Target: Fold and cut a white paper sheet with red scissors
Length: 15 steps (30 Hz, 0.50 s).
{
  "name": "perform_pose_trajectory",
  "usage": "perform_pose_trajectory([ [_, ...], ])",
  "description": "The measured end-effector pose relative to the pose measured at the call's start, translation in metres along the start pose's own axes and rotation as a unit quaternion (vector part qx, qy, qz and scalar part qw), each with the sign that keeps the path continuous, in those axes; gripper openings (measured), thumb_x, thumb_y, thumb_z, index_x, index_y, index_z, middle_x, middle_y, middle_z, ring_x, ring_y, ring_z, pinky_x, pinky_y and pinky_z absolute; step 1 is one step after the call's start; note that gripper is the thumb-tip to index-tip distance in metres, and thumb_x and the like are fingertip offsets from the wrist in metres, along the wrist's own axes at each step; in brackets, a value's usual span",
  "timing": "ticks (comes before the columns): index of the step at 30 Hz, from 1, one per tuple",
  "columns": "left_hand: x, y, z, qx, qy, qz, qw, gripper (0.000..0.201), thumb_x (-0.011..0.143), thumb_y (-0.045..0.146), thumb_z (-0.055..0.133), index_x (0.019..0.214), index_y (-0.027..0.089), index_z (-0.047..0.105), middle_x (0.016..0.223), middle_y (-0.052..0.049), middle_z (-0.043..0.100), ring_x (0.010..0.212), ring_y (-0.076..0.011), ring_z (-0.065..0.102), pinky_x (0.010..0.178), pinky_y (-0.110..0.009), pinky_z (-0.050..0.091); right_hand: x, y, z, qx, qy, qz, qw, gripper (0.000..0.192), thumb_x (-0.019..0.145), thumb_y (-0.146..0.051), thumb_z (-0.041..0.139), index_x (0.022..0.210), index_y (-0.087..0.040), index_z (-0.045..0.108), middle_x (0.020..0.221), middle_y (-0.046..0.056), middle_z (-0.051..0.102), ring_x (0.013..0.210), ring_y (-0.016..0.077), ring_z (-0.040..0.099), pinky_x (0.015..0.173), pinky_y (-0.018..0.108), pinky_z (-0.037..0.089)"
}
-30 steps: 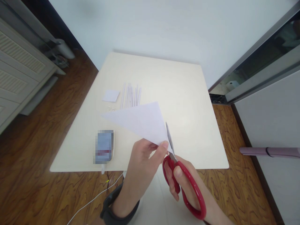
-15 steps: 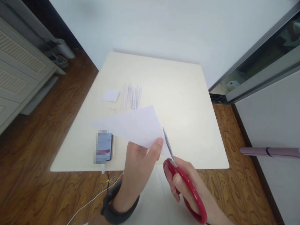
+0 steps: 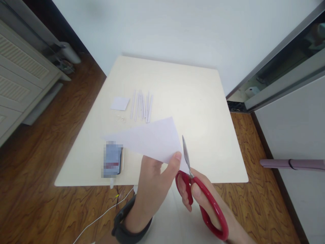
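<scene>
A sheet of white paper (image 3: 152, 139) is pinched in my left hand (image 3: 156, 179), its thumb on top near the right edge. My right hand (image 3: 205, 193) grips a pair of scissors (image 3: 212, 206) with red handles, fingers through the loops. The upper blade shows along the right edge of the paper; the lower blade is hidden beneath it. Both hands are at the near edge of the white table (image 3: 198, 101). Behind the paper lie several thin white paper strips (image 3: 142, 105).
A small white paper piece (image 3: 120, 103) lies left of the strips, with tiny scraps (image 3: 121, 118) below it. A phone (image 3: 113, 159), its screen blurred, rests at the table's near left with a white cable (image 3: 101, 215) trailing below. A wall (image 3: 165, 30) borders the far edge.
Both hands, the paper and the scissors have shifted slightly right. The scissor handles have spread wider apart, and the upper blade stands farther from the paper's edge.
</scene>
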<state>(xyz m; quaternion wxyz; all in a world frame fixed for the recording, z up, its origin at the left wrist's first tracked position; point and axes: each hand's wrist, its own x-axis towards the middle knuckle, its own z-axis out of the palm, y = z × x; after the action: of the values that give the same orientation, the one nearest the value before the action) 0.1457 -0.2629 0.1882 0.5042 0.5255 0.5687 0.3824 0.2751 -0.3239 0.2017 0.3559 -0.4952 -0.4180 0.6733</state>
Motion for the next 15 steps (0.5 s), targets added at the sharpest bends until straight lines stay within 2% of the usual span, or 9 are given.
perform_pose_trajectory([
  [15, -0.0017, -0.0004, 0.0013, 0.004, 0.006, 0.002, 1.0, 0.017, 0.082, 0.027, 0.058, 0.067, 0.021, 0.062, 0.047, 0.004, 0.054, 0.045, -0.0138, 0.05, 0.046, -0.026, 0.042, 0.0, -0.0032, 0.0025, 0.031, -0.006, -0.012, 0.999, 0.036, 0.093, -0.054, 0.036, 0.094, -0.021, 0.05, 0.065, -0.004, 0.034, 0.051, 0.0105, 0.031, 0.047, 0.024, 0.028],
])
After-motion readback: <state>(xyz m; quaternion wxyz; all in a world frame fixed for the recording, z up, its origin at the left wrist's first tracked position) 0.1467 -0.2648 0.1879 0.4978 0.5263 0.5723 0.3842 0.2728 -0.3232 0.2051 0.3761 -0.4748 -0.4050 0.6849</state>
